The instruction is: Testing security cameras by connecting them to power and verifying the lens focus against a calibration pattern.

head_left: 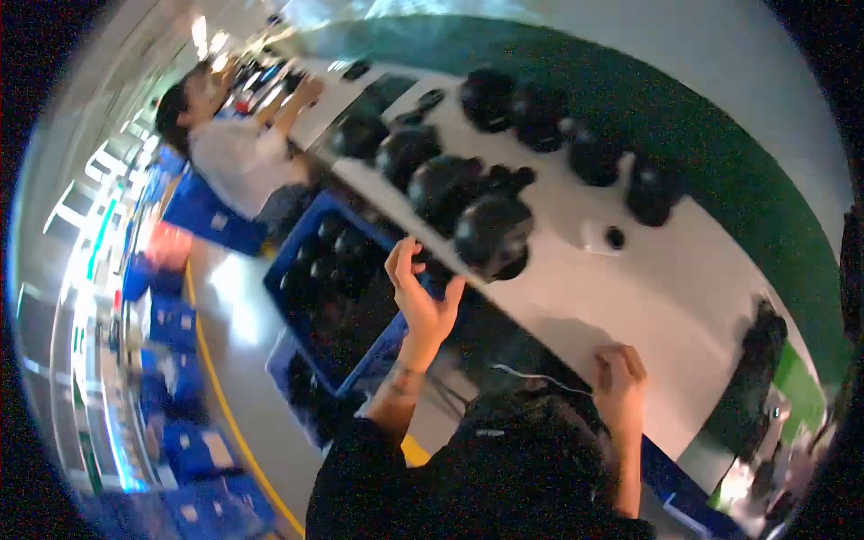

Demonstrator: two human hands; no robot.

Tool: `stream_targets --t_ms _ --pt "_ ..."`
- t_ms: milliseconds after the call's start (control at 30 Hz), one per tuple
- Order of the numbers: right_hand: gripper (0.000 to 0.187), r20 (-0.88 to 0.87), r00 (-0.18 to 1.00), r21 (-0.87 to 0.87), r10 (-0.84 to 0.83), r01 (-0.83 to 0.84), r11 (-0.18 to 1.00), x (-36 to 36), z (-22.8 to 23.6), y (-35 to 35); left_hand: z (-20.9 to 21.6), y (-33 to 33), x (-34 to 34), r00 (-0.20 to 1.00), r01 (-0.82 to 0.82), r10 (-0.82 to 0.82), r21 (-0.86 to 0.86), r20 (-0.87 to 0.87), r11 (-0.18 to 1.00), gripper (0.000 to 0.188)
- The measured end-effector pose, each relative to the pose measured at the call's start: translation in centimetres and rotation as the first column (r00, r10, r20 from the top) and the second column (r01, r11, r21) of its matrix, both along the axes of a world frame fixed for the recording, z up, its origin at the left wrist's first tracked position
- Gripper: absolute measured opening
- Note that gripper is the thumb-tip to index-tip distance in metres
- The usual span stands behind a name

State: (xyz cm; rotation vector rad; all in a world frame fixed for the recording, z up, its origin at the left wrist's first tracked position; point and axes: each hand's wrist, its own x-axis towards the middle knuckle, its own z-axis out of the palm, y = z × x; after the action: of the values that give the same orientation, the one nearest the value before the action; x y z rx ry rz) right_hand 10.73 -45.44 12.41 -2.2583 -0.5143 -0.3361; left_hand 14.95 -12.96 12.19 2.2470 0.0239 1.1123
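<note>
My left hand (423, 301) is raised over the rim of a blue crate (362, 364), close to the bench edge. Its fingers are bent, with the thumb well apart and nothing between them. Nearest to it on the white bench (558, 301) is a glossy black dome-shaped piece (490, 229), the front one of a row. My right hand (621, 382) hangs by the bench edge, its fingers curled inward; whatever lies inside them, if anything, is hidden. A thin white cord (540, 376) runs near that hand, in front of my dark clothing.
More black rounded pieces (594, 155) line the bench's far side, near a small white item with a black disc (607, 238). The crate holds several dark round pieces (335, 261). A person in a white top (238, 162) works farther left. Blue bins (184, 360) stand beyond the yellow floor line.
</note>
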Motion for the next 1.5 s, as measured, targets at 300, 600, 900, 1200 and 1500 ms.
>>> stream_targets --t_ms 300,600,900,1200,1500 --pt "0.020 -0.150 0.984 -0.100 -0.098 0.083 0.991 0.3 -0.6 1.7 -16.0 27.0 -4.4 0.573 -0.719 0.681 0.120 -0.457 0.685 0.067" --pt "0.026 -0.007 0.991 -0.309 -0.136 0.128 0.942 0.7 -0.7 2.8 -23.0 43.8 -2.6 0.587 -0.360 0.555 0.425 -0.589 0.831 0.103" --pt "0.028 0.058 0.992 -0.295 -0.112 0.124 0.947 0.8 0.7 1.6 -25.9 48.5 -3.5 0.328 -0.594 0.708 0.446 -0.626 0.669 0.101" --pt "0.022 0.098 0.992 -0.187 -0.079 0.097 0.977 0.6 -0.1 0.8 -24.5 42.5 -9.1 0.633 -0.630 0.356 -0.190 -0.688 0.753 0.090" --pt "0.021 0.208 0.976 -0.113 0.061 -0.038 0.993 -0.6 -0.8 -0.8 -1.4 20.5 -14.9 0.886 -0.419 0.267 -0.404 -0.379 0.814 0.069"
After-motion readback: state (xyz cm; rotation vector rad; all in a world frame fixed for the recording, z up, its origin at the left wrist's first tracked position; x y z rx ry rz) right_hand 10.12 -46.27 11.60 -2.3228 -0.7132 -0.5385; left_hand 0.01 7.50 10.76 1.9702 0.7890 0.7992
